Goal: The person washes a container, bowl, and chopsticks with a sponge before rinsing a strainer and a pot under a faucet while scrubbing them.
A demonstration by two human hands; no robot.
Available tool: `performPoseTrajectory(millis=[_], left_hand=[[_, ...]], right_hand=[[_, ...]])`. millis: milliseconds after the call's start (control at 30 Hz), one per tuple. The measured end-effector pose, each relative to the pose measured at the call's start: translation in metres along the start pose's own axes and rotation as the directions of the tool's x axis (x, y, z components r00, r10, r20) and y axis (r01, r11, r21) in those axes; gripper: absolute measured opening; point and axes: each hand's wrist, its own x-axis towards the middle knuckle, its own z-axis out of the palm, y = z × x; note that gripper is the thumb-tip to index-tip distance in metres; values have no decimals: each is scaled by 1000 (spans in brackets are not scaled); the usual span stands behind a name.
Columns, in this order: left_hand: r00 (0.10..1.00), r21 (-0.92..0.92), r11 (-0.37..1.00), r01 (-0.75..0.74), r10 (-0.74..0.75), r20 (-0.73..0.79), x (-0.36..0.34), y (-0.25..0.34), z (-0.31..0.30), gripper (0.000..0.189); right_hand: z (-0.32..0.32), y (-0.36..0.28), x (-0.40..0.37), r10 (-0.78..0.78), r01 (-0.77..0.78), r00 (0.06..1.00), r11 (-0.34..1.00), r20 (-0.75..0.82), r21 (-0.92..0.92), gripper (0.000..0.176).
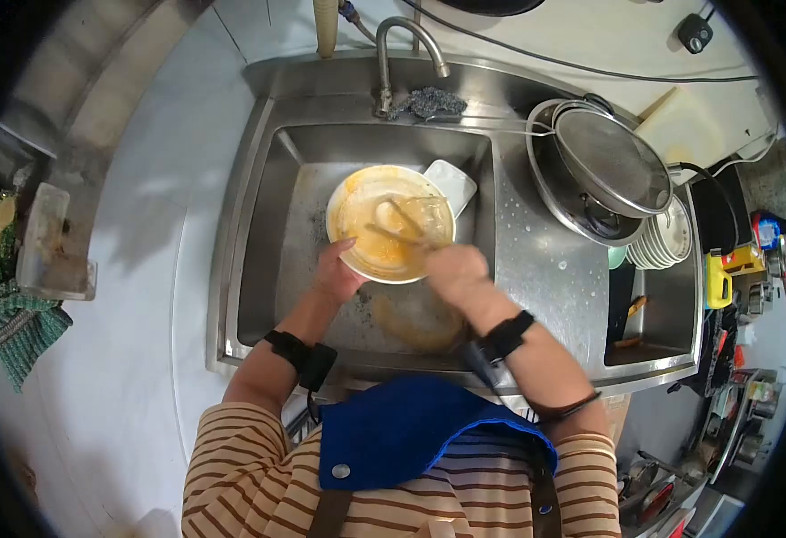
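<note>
Over the left basin of the steel sink (pixel 254 215), my left hand (pixel 337 273) grips the lower left rim of a white bowl (pixel 350 208) smeared with orange-yellow residue. My right hand (pixel 457 272) is closed around chopsticks (pixel 393 235) at the bowl's right side, and their tips reach into the bowl. Something pale and shiny lies in the bowl, too unclear to name. A white square dish (pixel 451 186) rests in the basin behind the bowl, partly hidden by it.
A curved faucet (pixel 415 27) stands behind the basin, beside a dark scouring pad (pixel 429 102). On the right are a strainer (pixel 613 157) over stacked metal bowls, several white plates (pixel 662 242), a cutting board (pixel 702 125) and a yellow bottle (pixel 717 281).
</note>
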Motion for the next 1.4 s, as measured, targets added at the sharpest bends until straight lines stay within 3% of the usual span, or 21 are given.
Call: performPoseTrajectory(millis=[100,167,233,300,433,500,567,600,667,733,767,867,933,1000,1100,1167,1200,1267,1300,1367,1400], left_hand=[[1000,-111,994,17,-19,-23,4,-1,-23,61],[1000,-221,975,7,-6,5,3,2,-31,60],[998,-65,996,-65,64,-9,-3,8,-23,57],[996,-52,995,-90,91,7,2,7,-18,56],[974,19,978,-208,209,-91,24,2,-18,55],[959,40,964,-262,265,-96,35,4,-26,54],[945,68,949,-308,314,-90,39,5,-33,54],[948,87,948,-306,312,-63,41,7,-37,54],[954,107,950,-295,299,-33,40,8,-33,54],[996,-27,996,-88,89,24,25,13,-20,57],[996,-20,996,-86,87,23,22,12,-15,57],[999,-86,996,34,-37,-33,20,2,-5,60],[993,-227,967,112,-103,52,23,-2,-9,60],[996,-225,972,65,-48,77,25,-4,-18,61],[991,-221,975,-16,44,123,29,-6,-39,61],[993,-170,982,-80,92,67,28,-3,-47,59],[994,-189,977,-99,107,31,28,1,-47,58],[985,-170,971,-170,174,10,31,10,-54,56],[971,-143,960,-239,241,-6,30,14,-57,54],[964,-101,959,-266,265,-20,24,27,-60,54],[954,-61,952,-298,296,-41,21,33,-57,53]], right_hand=[[-8,-18,-13,-71,73,997,996,-34,58,31],[-10,12,-15,-75,77,996,996,54,-43,30],[-15,18,-8,-25,26,998,999,51,-23,33],[-14,3,3,93,-74,990,983,-108,167,35],[-13,-18,-25,9,42,991,926,-135,374,28],[-17,-5,-42,-9,62,990,926,-143,373,29],[-19,14,-47,50,-46,999,977,-14,209,32],[-18,23,-44,56,-51,998,976,-17,210,32],[-13,40,-26,33,-35,996,999,-89,-26,34],[-12,38,1,29,-39,991,997,-128,-69,37],[-11,31,13,22,-42,985,992,-168,-116,40],[-10,-16,38,2,-1,978,1000,-206,7,45],[-15,-31,30,-35,43,978,999,-205,32,46],[-23,-39,8,-137,150,983,983,-125,108,26],[-25,-13,-16,-134,139,988,988,-79,63,23],[-12,8,-34,-38,91,947,984,-319,152,27],[-9,13,-42,-41,91,947,985,-318,147,27],[-4,21,-57,357,-158,830,887,-429,433,35],[9,29,-58,364,-163,828,885,-428,437,35],[50,46,-46,442,-343,831,885,-338,316,37],[53,47,-39,442,-414,896,862,-34,292,48]])
